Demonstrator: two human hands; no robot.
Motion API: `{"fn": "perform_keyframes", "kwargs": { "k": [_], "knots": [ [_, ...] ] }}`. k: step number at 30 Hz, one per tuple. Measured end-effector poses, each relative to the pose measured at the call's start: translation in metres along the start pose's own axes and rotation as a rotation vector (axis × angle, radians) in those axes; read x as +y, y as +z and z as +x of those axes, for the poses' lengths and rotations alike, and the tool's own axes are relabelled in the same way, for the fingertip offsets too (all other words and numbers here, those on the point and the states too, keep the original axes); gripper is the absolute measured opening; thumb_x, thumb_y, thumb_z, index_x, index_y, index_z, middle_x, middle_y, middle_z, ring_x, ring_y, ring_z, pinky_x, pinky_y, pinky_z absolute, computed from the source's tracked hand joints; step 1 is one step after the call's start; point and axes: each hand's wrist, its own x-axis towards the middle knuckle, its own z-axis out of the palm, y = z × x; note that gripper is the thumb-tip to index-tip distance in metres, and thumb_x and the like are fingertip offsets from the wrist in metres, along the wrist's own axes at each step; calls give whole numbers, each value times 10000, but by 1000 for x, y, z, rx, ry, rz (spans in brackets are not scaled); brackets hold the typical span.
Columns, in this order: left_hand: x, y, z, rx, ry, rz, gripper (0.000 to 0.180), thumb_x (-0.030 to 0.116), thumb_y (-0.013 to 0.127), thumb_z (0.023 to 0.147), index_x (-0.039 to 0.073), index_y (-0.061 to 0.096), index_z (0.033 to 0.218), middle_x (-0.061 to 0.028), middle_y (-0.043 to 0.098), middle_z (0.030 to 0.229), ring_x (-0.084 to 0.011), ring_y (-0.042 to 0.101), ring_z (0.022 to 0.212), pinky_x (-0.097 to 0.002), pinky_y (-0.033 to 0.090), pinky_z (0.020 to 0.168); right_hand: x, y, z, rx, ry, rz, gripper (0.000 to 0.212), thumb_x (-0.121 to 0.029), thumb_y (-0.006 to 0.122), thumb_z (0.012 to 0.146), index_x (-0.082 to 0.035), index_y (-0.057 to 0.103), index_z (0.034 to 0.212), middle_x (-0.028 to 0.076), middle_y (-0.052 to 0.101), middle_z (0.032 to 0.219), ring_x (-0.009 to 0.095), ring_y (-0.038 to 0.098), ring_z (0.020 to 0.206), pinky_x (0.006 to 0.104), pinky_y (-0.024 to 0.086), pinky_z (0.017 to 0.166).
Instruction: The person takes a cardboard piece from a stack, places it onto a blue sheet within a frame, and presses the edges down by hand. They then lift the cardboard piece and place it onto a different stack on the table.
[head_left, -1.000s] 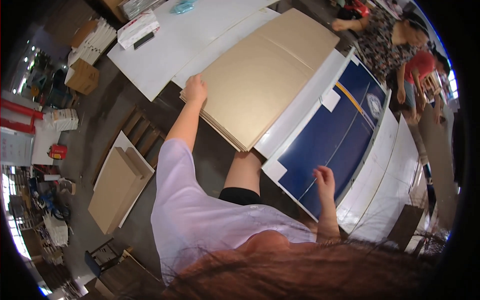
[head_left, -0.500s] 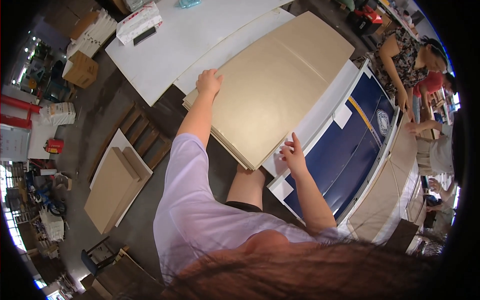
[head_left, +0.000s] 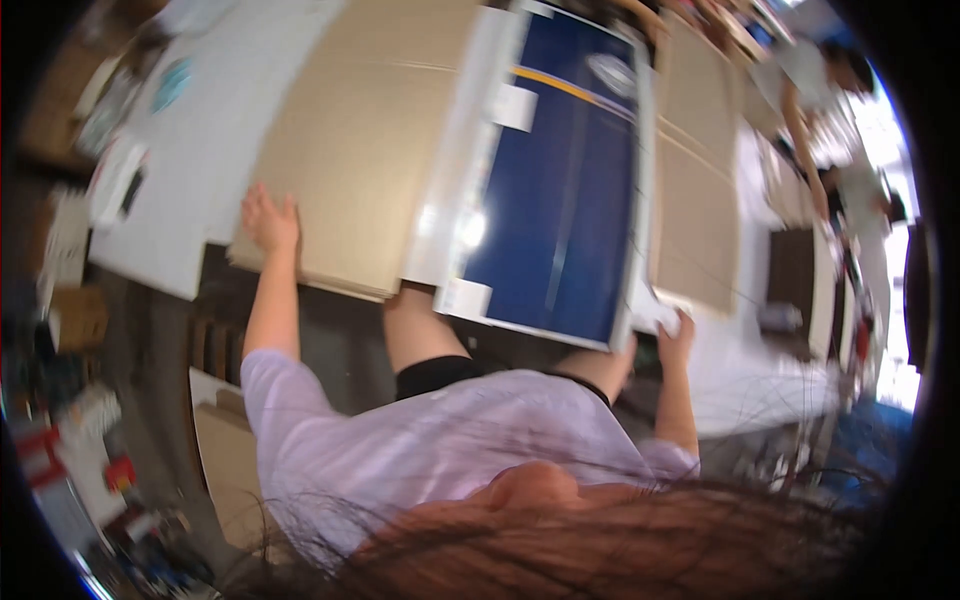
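My left hand [head_left: 270,222] lies on the left edge of a stack of flat brown cardboard sheets [head_left: 370,150], fingers spread. To the right of the stack is a dark blue printed panel [head_left: 560,190] with a white border and a yellow stripe, its near edge close to my thighs. Past the panel's near right corner my right hand [head_left: 677,342] is raised, blurred, with thumb and finger apart. It is beside a white piece [head_left: 650,312] at that corner; whether they touch I cannot tell. More brown cardboard [head_left: 695,200] lies right of the panel.
A white table [head_left: 160,235] extends on the left, with a white box [head_left: 115,180] and a turquoise object [head_left: 172,84] on it. Another person [head_left: 800,110] reaches in at the far right. Brown cardboard [head_left: 235,470] rests low at my left.
My view has turned right, so the stack and blue panel now sit further left. My right hand has moved from beside the cardboard stack to the panel's right side. My left hand stays at the stack.
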Motion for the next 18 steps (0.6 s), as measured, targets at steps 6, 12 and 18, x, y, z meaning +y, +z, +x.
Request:
{"fn": "perform_keyframes", "kwargs": {
  "k": [6,12,18],
  "knots": [
    [195,-70,-153,-291,550,-853,595,272,569,890,24,347,1382,-224,375,1393,-399,347,1290,-467,267,1080,-2,-12,-24,-233,-17,-170,613,-348,745,714,-140,526,1247,97,492,1301,285,413,1239,460,265,1060],
    [366,-149,-292,-1029,824,-1352,459,134,609,850,40,475,1280,-153,505,1243,-305,498,1146,-363,402,984,29,-8,-2,-103,-66,7,493,-309,741,687,-143,566,1117,62,545,1147,272,473,1123,449,344,952],
    [460,-151,-344,-1638,441,-1273,435,193,528,935,52,428,1334,-99,552,1181,-166,574,1014,-310,471,884,51,28,51,68,-121,-274,290,-183,655,711,-169,574,989,28,570,1049,250,520,1033,453,364,919]
  ]
}}
